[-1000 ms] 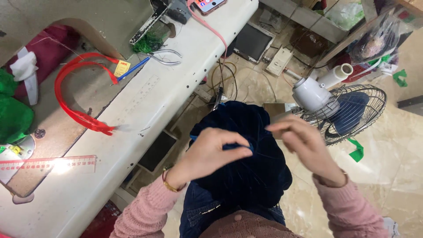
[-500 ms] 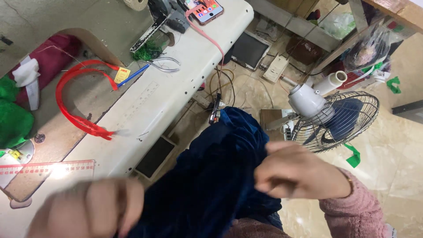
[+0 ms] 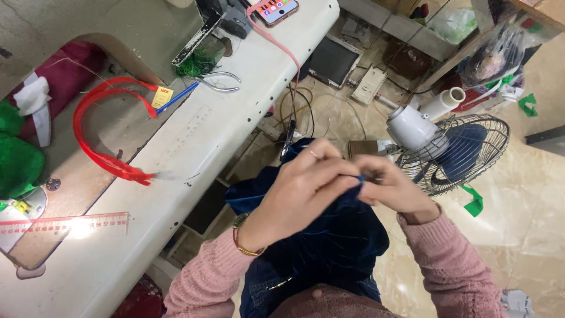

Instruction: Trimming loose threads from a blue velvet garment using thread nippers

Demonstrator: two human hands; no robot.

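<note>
I am pinching the dark blue velvet cloth (image 3: 341,235) with left hand (image 3: 300,194) and right hand (image 3: 391,188), its edge hiding under my fingers, between the white sewing table (image 3: 235,118) and grey floor fan (image 3: 453,147).

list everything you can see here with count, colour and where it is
dark blue velvet cloth: one, navy, on the lap, pinched at its top edge by both hands
white sewing table: one, off-white, left
red ribbon loop: one, red, on the table's left part
small metal snips: one, silver, upper table
transparent plastic ruler: one, clear with red marks, table's near edge
smartphone in a pink case: one, top edge of the table
green fabric: one pile, green, far left
electric floor fan: one, white body, blue blades, on the floor at right
left hand: one, pink sleeve, gold bangle, gripping the cloth
right hand: one, pink sleeve, gripping the cloth
</note>
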